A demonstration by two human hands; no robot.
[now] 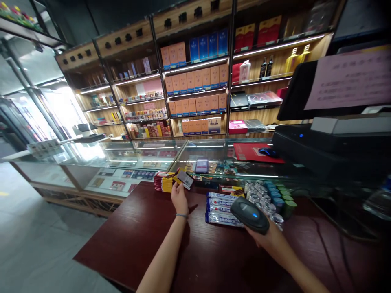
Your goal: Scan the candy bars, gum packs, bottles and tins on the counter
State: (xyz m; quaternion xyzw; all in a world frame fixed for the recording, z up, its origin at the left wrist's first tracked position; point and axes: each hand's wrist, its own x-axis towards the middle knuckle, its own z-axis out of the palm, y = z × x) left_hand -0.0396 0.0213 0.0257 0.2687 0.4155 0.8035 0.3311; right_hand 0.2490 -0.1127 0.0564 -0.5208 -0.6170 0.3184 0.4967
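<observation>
My left hand (179, 198) is closed on a small flat packet (185, 179), its grey-white label side turned up. Just left of it stands a stack of red and yellow packets (164, 182) near the glass. In my right hand (270, 236) is a black barcode scanner (249, 215) with a blue light on top, its head pointing left. Beneath and beside the scanner lie several blue-and-white long packs (222, 209) in a row. Behind them is another red and yellow packet (231, 190). Silver-topped containers (259, 191) and green-topped ones (288, 202) stand in rows to the right.
The dark red wooden table (131, 240) meets a glass display counter (143, 150). A monitor (296, 91), a red folder (247, 152) and a mouse (267, 152) are on the right. Cables (325, 248) run along the right side. Shelves with boxes (197, 79) line the wall.
</observation>
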